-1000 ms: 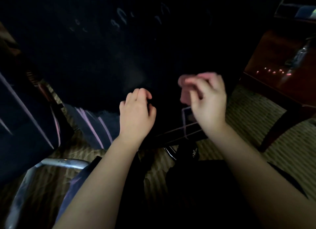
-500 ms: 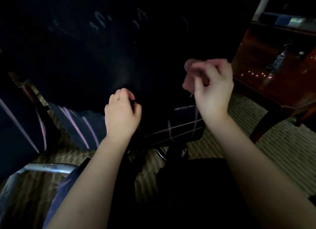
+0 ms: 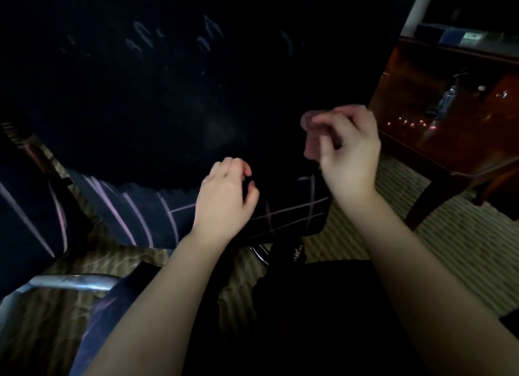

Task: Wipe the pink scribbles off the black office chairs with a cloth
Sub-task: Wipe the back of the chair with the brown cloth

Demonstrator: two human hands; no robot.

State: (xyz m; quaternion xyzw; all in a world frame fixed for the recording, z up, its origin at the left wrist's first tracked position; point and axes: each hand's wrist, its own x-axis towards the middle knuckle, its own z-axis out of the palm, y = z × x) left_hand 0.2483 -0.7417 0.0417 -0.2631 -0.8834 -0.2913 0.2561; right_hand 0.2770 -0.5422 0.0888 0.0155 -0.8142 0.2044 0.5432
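Mostly the frame is taken up by the back of a black office chair (image 3: 168, 108), very dark, with faint pale scribbles (image 3: 140, 37) near its top edge. Below and to the right runs a striped carpet (image 3: 463, 249), and a glossy wooden surface (image 3: 449, 128) stands at the far right with small red glints reflected in it. A second dark chair (image 3: 28, 221) shows at the left edge, crossed by long pink lines. The first chair's seat (image 3: 134, 207) lies under the backrest and carries more pink scribbles (image 3: 283, 215), straight strokes that cross each other near both wrists. A bent metal tube (image 3: 70, 281) sits low on the left. The left grip (image 3: 224, 198) rests at the lower edge of the backrest with its fingers curled (whether they hold anything cannot be told in the dark). The right grip (image 3: 351, 151) is raised just in front of the backrest's right part, fingertips pinching a small pink cloth (image 3: 310, 134), which is blurred and bunched above the marked seat
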